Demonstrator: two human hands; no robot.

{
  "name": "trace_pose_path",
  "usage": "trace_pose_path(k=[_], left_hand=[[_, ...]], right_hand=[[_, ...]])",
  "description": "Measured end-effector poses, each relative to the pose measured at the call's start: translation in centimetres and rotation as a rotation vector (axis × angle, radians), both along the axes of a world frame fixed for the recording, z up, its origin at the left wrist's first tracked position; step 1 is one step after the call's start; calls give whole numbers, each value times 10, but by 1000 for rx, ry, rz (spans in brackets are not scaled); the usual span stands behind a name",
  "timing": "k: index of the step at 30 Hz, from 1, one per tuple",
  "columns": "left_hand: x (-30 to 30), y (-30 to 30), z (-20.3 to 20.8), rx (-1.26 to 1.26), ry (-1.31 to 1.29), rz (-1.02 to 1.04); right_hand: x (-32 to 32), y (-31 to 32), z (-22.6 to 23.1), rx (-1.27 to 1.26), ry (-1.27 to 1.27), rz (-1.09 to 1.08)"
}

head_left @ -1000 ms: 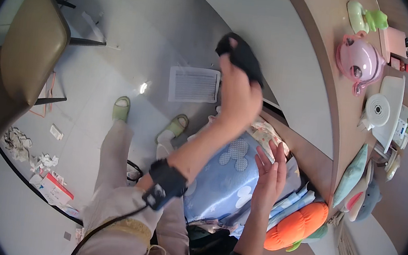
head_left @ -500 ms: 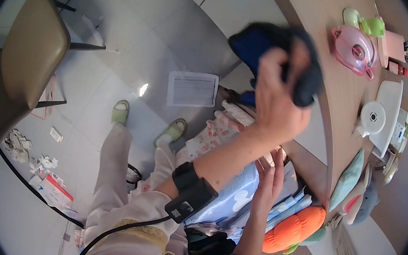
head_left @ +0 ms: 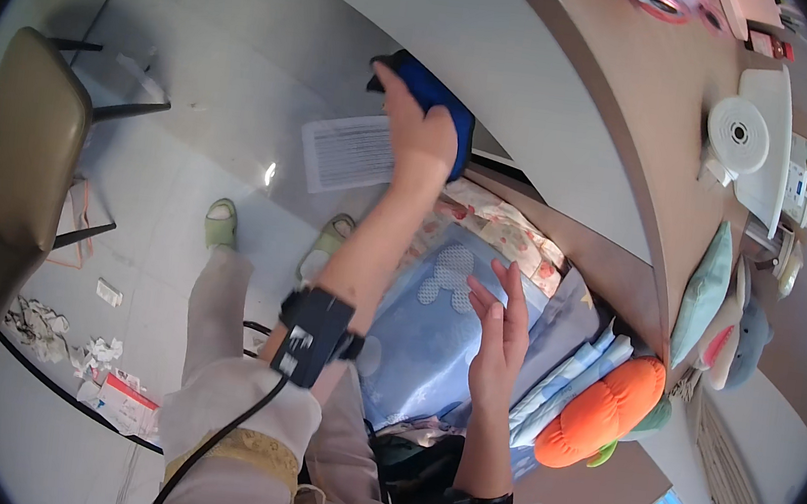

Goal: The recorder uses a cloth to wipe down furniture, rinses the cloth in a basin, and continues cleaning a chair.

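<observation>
My left hand point(head_left: 424, 140) is out ahead, closed on a blue-and-black item point(head_left: 449, 118) whose kind I cannot make out. The fingers hide part of it, and its black end pokes out past them. Below it, on the floor, lies a printed sheet of paper point(head_left: 340, 157). My right hand point(head_left: 500, 348) is held over a light blue cloth point(head_left: 422, 354) with a pale rabbit-shaped patch. Its fingers are stretched and a little apart, with nothing in them. A floral cloth point(head_left: 516, 227) lies at the far edge of the blue one.
On the right, a curved desk point(head_left: 629, 108) bears a white fan-like device point(head_left: 738, 134) and a white tray point(head_left: 766, 174). An orange cushion point(head_left: 604, 414) is beside folded blue cloths point(head_left: 563, 385). At left are a brown chair point(head_left: 33, 140) and crumpled paper point(head_left: 36, 330).
My left hand has moved left, bringing the blue-and-black item down from beside the desk to near the paper sheet. My right hand has shifted slightly left and its fingers have spread. The view has turned.
</observation>
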State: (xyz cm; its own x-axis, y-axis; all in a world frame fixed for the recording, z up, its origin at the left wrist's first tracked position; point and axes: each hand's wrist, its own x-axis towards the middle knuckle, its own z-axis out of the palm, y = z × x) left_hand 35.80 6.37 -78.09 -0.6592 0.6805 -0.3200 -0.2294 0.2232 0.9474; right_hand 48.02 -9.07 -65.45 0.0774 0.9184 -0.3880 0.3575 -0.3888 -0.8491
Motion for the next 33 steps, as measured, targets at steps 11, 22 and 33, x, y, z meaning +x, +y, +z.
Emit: trace_pose_path(k=[11,22,33], left_hand=[[117,-46,151,491,63,-159],[79,-25,5,-246,-506,-635],[-36,-131,191,-86,-713,-1566]], right_hand=[[33,-18,-8,-36,18,-101],[58,-18,10,58,-127,-127],[5,-35,120,51,-33,186]])
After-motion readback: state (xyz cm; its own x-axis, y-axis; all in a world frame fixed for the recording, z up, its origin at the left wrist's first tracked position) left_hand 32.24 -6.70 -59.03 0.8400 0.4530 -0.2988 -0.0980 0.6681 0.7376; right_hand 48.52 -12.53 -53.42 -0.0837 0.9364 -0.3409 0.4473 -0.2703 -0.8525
